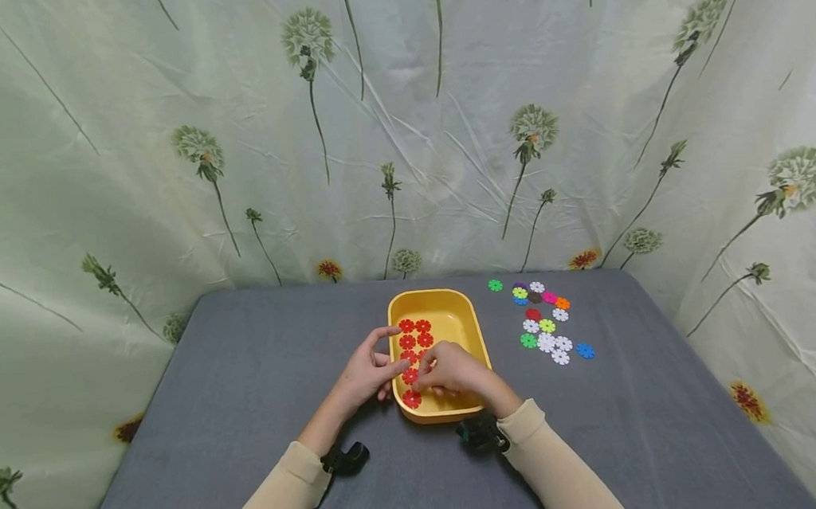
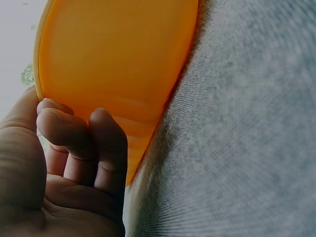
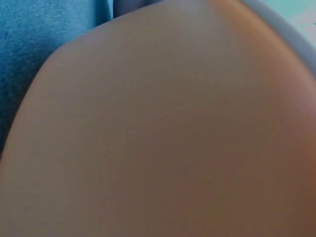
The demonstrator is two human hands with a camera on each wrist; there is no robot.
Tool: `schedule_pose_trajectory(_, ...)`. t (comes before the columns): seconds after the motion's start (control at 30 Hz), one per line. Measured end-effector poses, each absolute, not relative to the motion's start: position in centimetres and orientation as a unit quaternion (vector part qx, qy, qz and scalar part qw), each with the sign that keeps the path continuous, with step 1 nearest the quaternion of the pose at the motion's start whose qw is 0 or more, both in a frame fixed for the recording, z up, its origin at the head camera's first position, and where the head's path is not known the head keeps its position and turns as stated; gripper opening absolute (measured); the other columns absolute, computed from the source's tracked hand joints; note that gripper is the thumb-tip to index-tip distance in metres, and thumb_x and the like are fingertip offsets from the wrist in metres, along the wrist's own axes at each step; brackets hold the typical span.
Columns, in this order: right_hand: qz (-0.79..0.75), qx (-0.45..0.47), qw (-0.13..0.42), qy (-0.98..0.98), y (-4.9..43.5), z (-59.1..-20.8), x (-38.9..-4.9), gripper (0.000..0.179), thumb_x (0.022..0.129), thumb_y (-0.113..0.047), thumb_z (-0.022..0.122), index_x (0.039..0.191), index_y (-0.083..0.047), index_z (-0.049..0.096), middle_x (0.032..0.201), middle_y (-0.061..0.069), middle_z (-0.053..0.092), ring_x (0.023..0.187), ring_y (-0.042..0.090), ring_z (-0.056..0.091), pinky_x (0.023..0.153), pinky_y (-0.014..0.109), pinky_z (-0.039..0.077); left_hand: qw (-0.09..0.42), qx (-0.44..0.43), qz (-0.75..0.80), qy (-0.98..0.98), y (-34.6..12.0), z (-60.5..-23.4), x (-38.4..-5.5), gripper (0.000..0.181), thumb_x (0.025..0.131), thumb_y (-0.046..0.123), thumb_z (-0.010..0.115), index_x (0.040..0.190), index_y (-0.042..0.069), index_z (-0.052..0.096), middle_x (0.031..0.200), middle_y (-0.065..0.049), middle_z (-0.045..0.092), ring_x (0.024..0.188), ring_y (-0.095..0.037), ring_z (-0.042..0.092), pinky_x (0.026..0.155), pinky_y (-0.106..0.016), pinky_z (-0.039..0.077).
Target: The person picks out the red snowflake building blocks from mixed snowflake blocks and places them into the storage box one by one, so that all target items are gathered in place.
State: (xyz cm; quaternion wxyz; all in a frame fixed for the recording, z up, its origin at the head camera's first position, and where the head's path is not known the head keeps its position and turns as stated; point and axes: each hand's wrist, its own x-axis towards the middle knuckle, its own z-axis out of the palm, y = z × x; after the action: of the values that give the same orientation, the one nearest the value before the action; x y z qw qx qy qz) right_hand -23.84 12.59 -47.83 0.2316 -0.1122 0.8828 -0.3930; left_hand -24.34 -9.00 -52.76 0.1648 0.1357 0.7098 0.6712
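A yellow tray (image 1: 448, 307) stands on the grey table with red snowflake discs (image 1: 411, 399) laid in two columns along its left side. My left hand (image 1: 363, 376) grips the tray's left wall, its thumb over the rim. In the left wrist view the curled fingers (image 2: 109, 143) of that hand lie against the tray's outer wall (image 2: 123, 54). Over the middle of the tray my right hand (image 1: 453, 369) has its fingers bent downward beside the lower red discs. It covers part of the right column, and whatever is at its fingertips is hidden. Blurred skin fills the right wrist view.
Right of the tray, loose snowflake discs lie scattered: several white discs (image 1: 546, 343), a blue disc (image 1: 585, 351), green discs (image 1: 527, 341), an orange disc (image 1: 562, 303) and others. Some overlap. Behind the table hangs a dandelion-print curtain (image 1: 437, 172). Grey cloth covers the table (image 1: 278, 337).
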Motion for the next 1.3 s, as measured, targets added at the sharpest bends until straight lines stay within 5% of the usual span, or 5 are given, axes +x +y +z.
schedule_pose_trajectory(0.47,-0.452,-0.103,0.184,0.867,15.4,-45.1,-24.6,0.015,0.095,-0.021,0.079,0.094,-0.007,0.075,0.053,-0.001,0.052,0.042,0.01,0.038,0.043,0.024,0.033,0.166,0.123,0.666,0.717,-8.9,-52.6,-24.3,0.066,0.1,0.024,0.076,0.155,0.02,0.041,0.06,0.003,0.06,0.044,-0.012,0.052,0.047,-0.027,0.049)
schedule_pose_trajectory(0.77,-0.511,-0.093,0.141,0.843,18.9,-43.9,-25.6,0.044,0.099,-0.024,0.076,0.136,-0.003,0.065,0.058,-0.002,0.053,0.045,0.012,0.04,0.046,0.025,0.034,0.162,0.13,0.662,0.72,-9.0,-52.8,-24.4,0.064,0.101,0.021,0.074,0.155,0.019,0.04,0.062,0.001,0.062,0.045,-0.012,0.052,0.047,-0.027,0.049)
schedule_pose_trajectory(1.3,-0.581,0.014,0.04,0.813,26.4,-45.0,-27.4,0.059,0.102,-0.028,0.072,0.154,-0.01,0.049,0.062,-0.005,0.054,0.046,0.007,0.037,0.047,0.024,0.034,0.155,0.136,0.658,0.724,-9.0,-52.9,-24.4,0.058,0.103,0.014,0.069,0.154,0.019,0.043,0.063,0.0,0.062,0.045,-0.013,0.051,0.046,-0.025,0.047)
